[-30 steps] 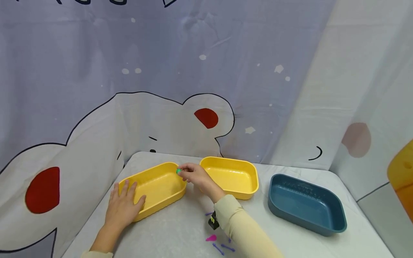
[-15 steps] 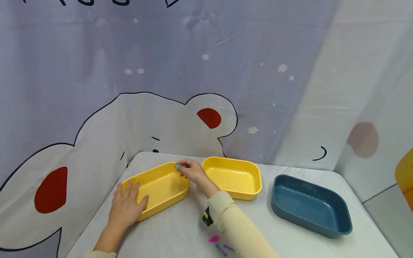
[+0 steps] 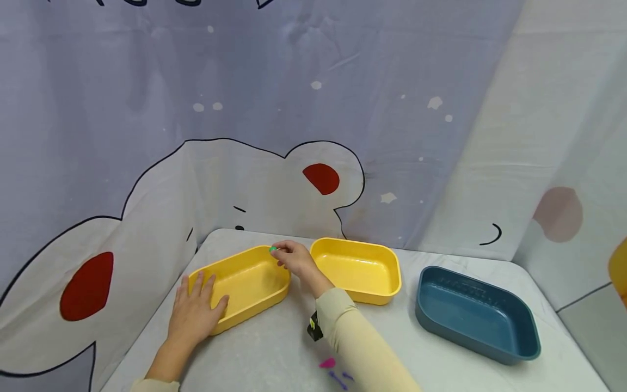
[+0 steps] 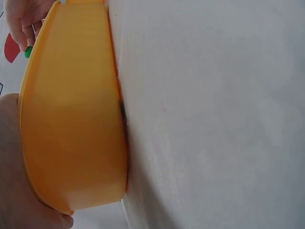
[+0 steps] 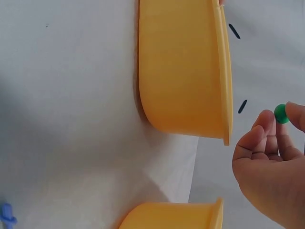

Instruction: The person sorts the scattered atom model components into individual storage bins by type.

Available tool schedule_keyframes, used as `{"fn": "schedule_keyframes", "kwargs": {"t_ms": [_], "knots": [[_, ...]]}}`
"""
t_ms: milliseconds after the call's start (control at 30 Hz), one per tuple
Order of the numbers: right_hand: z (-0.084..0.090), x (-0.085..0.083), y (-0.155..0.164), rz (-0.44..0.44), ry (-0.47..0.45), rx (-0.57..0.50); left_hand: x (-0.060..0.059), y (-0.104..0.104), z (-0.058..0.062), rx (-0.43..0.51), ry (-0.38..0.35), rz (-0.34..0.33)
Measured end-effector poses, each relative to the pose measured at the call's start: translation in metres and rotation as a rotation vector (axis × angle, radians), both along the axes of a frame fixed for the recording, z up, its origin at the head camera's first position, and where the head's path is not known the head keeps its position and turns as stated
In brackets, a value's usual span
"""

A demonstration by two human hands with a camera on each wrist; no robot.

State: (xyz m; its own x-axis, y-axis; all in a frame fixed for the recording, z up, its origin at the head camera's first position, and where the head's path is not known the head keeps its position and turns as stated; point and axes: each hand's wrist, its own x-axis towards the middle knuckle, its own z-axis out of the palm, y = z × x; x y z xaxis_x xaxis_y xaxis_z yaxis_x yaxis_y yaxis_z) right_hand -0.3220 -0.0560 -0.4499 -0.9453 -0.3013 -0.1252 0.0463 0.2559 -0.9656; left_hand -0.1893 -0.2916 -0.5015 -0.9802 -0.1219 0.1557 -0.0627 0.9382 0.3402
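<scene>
Head view: green piece (image 3: 272, 249) between right-hand fingertips (image 3: 280, 251)

Bright, soft light everywhere.
Shadows are faint; the yellow tub (image 4: 71, 119) close beside the fingers looks blurry.
</scene>
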Motion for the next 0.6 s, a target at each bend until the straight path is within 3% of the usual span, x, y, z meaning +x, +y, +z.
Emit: {"fn": "schedule_keyframes", "kwargs": {"t_ms": [600], "knots": [[0.0004, -0.0038, 0.0042, -0.038, -0.052, -0.001, 0.0001, 0.0005, 0.0005, -0.004, 0.011, 0.003]]}}
